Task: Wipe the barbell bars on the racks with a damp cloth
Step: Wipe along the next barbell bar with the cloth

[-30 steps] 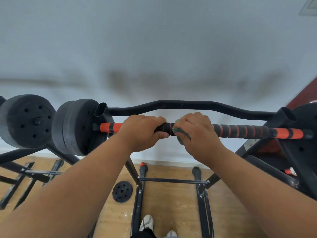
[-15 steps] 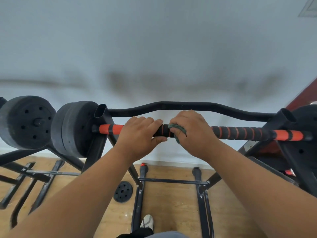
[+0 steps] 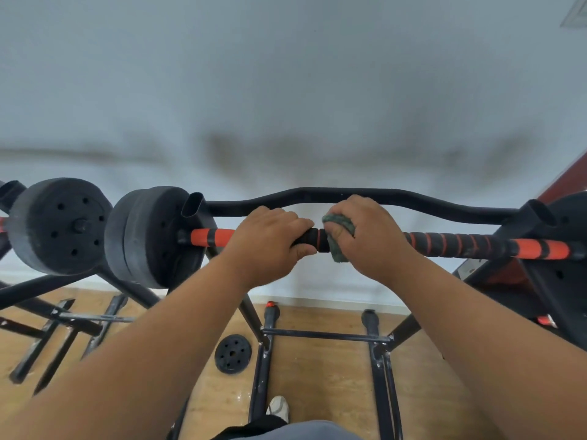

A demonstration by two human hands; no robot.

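My right hand (image 3: 371, 236) is squeezing the cloth (image 3: 339, 236) around the bar (image 3: 444, 244) mid-length; my left hand (image 3: 270, 239) is gripping it alongside. I'm judging both ends unwiped.

Orange-and-black barbell bar (image 3: 451, 243) lies level across the rack — green cloth (image 3: 339, 236) bunched around it.

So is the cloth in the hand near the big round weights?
No, the right hand holds the green cloth on the bar, while the left hand, nearer the weights, grips bare bar.
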